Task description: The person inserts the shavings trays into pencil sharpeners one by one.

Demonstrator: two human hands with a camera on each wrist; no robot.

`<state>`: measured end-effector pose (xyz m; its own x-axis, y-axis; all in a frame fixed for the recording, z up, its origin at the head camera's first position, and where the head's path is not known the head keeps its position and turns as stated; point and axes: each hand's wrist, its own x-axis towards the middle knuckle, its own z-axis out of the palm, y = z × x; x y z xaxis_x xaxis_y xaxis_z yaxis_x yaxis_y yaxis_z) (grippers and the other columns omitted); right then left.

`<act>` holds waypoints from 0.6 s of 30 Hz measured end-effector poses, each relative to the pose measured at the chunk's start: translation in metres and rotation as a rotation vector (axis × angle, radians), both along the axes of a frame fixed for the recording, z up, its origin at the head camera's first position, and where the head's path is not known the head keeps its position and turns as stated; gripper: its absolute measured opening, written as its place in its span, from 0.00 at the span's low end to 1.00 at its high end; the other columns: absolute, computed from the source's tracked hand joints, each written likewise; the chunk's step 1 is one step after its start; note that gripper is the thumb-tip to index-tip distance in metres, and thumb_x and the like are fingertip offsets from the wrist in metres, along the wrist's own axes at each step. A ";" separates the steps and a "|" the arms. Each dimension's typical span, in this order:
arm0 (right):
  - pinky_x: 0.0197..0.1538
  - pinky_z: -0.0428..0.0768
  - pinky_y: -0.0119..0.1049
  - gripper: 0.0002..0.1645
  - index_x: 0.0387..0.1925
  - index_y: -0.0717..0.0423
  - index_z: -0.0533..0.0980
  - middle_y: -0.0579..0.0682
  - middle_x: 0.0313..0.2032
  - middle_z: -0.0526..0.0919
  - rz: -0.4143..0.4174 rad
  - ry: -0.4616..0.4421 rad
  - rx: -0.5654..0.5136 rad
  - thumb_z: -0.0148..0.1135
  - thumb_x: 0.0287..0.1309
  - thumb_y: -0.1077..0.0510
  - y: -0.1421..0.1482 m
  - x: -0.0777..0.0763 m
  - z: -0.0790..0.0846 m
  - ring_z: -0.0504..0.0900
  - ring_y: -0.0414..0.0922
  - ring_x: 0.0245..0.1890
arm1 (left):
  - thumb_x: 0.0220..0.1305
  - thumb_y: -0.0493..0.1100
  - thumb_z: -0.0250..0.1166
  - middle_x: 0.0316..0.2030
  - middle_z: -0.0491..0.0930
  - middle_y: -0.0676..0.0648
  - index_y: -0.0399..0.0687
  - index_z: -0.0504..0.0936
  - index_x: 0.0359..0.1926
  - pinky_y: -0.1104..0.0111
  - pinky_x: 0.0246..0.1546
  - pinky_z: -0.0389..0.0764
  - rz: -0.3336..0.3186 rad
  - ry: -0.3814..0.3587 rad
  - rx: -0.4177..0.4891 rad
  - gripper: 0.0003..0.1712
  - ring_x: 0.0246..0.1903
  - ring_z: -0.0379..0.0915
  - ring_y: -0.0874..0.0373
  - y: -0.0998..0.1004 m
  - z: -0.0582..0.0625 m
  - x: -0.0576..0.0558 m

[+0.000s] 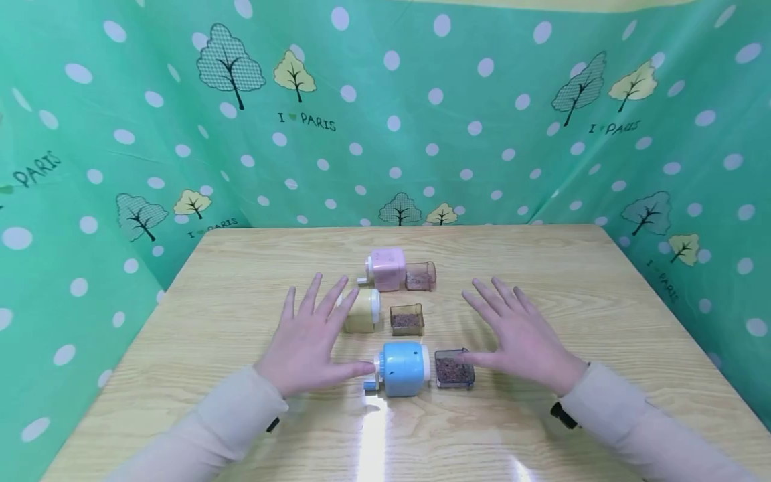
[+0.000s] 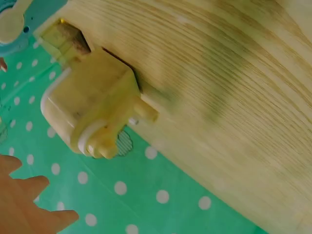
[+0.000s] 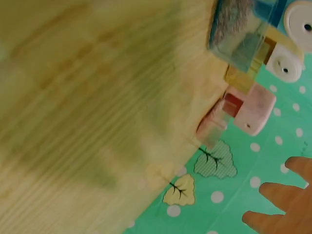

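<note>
Three hand-crank pencil sharpeners stand in a staggered group on the table. The blue sharpener [image 1: 405, 369] is nearest, the yellow sharpener [image 1: 361, 316] behind it, the pink sharpener [image 1: 388, 268] farthest. My left hand [image 1: 307, 351] is spread on their left, its thumb by the blue crank and its fingers partly covering the yellow sharpener. Fingers spread too, my right hand [image 1: 525, 343] is on the other side, its thumb over the blue sharpener's shavings drawer [image 1: 456, 385]. Neither hand holds anything. Dark shavings also lie in the yellow sharpener's drawer [image 1: 407, 332]. Beside the pink sharpener sits its drawer [image 1: 421, 286].
The wooden table [image 1: 518, 261] is bordered at the back and sides by a green dotted curtain [image 1: 415, 134]. In the left wrist view, the yellow crank handle [image 2: 146, 111] sticks out from its sharpener.
</note>
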<state>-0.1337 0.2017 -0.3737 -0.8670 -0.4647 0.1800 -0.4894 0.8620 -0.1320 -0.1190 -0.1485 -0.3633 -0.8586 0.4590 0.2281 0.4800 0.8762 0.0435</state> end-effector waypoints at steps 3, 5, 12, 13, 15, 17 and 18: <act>0.73 0.49 0.66 0.66 0.76 0.57 0.64 0.60 0.76 0.60 0.018 0.000 0.014 0.52 0.45 0.17 -0.001 0.004 -0.002 0.53 0.66 0.76 | 0.47 0.87 0.43 0.80 0.52 0.43 0.48 0.60 0.79 0.32 0.69 0.41 -0.029 0.017 -0.017 0.68 0.76 0.41 0.32 0.005 0.001 0.001; 0.73 0.50 0.65 0.66 0.75 0.56 0.64 0.59 0.76 0.61 0.030 -0.002 0.025 0.50 0.45 0.16 -0.002 0.006 -0.004 0.53 0.65 0.76 | 0.48 0.87 0.43 0.79 0.52 0.43 0.48 0.61 0.79 0.33 0.70 0.41 -0.044 0.022 -0.027 0.67 0.76 0.42 0.32 0.008 0.001 0.001; 0.73 0.52 0.65 0.64 0.74 0.55 0.67 0.59 0.75 0.64 0.077 -0.008 0.047 0.51 0.46 0.17 -0.004 0.015 -0.013 0.56 0.65 0.75 | 0.48 0.86 0.44 0.78 0.56 0.43 0.49 0.61 0.78 0.33 0.70 0.40 -0.098 0.032 -0.025 0.66 0.76 0.45 0.33 0.021 0.002 0.007; 0.73 0.53 0.64 0.64 0.74 0.55 0.67 0.59 0.75 0.64 0.082 -0.006 0.050 0.51 0.46 0.17 -0.004 0.016 -0.014 0.57 0.65 0.75 | 0.48 0.87 0.44 0.78 0.57 0.43 0.49 0.61 0.78 0.33 0.70 0.40 -0.107 0.036 -0.025 0.66 0.76 0.45 0.33 0.023 0.002 0.008; 0.72 0.54 0.65 0.64 0.73 0.56 0.68 0.59 0.74 0.66 0.090 -0.004 0.052 0.51 0.46 0.17 -0.004 0.018 -0.016 0.59 0.65 0.74 | 0.48 0.87 0.43 0.77 0.58 0.43 0.48 0.61 0.78 0.34 0.70 0.39 -0.125 0.040 -0.023 0.67 0.77 0.43 0.34 0.026 0.001 0.011; 0.72 0.55 0.64 0.64 0.73 0.56 0.68 0.59 0.73 0.67 0.092 -0.009 0.057 0.50 0.46 0.17 -0.004 0.019 -0.019 0.60 0.64 0.73 | 0.48 0.87 0.42 0.77 0.59 0.43 0.48 0.61 0.78 0.35 0.71 0.38 -0.139 0.042 -0.023 0.67 0.77 0.43 0.35 0.029 0.000 0.012; 0.72 0.55 0.64 0.64 0.73 0.57 0.68 0.58 0.73 0.68 0.091 -0.015 0.057 0.49 0.46 0.16 -0.004 0.020 -0.020 0.61 0.64 0.73 | 0.49 0.87 0.41 0.77 0.59 0.43 0.47 0.61 0.78 0.35 0.71 0.38 -0.145 0.041 -0.025 0.67 0.77 0.43 0.35 0.031 -0.001 0.013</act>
<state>-0.1137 0.1978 -0.3937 -0.8232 -0.5506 0.1382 -0.5642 0.8204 -0.0924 -0.1061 -0.1178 -0.3643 -0.7731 0.5835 0.2486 0.6024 0.7982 0.0002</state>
